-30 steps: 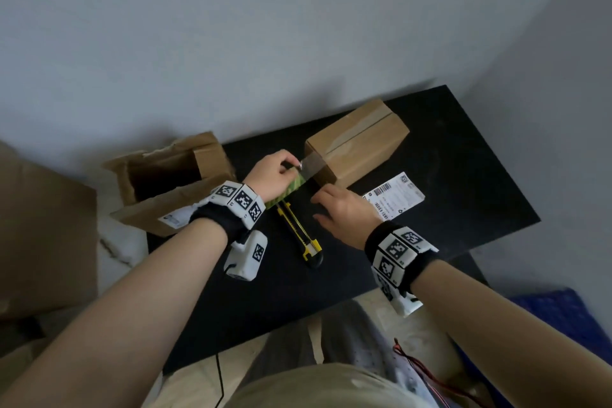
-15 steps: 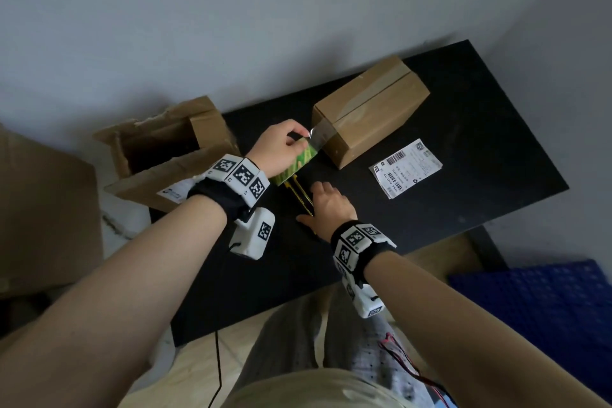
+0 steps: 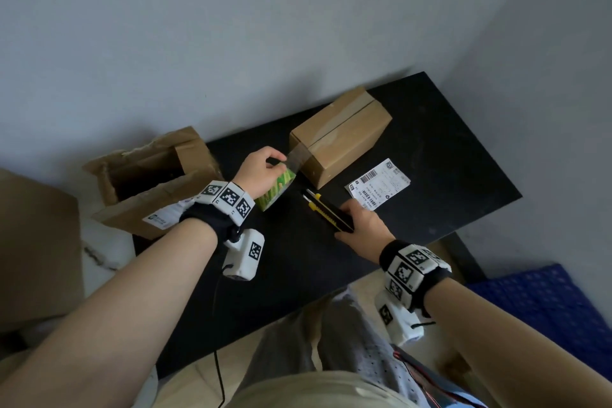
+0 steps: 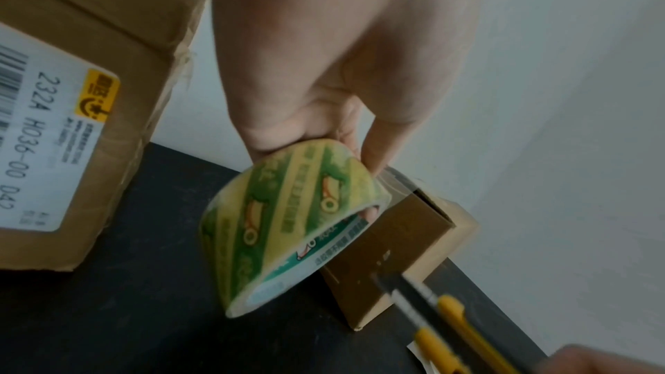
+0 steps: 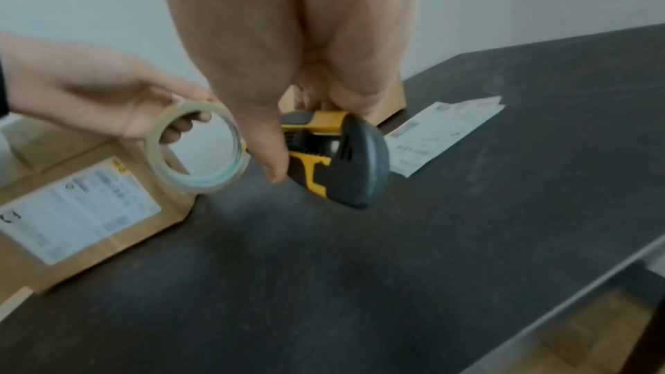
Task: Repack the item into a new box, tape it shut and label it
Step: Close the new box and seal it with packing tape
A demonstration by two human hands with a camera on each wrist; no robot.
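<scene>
A closed cardboard box [image 3: 341,134] lies on the black table [image 3: 447,182], clear tape along its top seam. My left hand [image 3: 261,169] grips a green-and-yellow tape roll [image 3: 276,190] [image 4: 287,226] [image 5: 196,147] beside the box's near end; a clear strip [image 3: 296,161] runs from the roll to the box. My right hand [image 3: 361,225] grips a yellow-and-black utility knife [image 3: 326,210] [image 5: 331,158] just in front of the box, its tip [image 4: 403,289] toward the tape. A white shipping label [image 3: 379,187] lies flat to the right of the knife.
An opened, torn cardboard box [image 3: 149,180] with a printed label [image 4: 39,150] sits at the table's left edge. A large cardboard sheet [image 3: 36,248] stands at far left. A blue crate [image 3: 543,311] is on the floor at right. The wall runs close behind the table.
My right hand has closed round the utility knife and lifted it off the table toward the tape strip. The left hand keeps hold of the roll by the box's end.
</scene>
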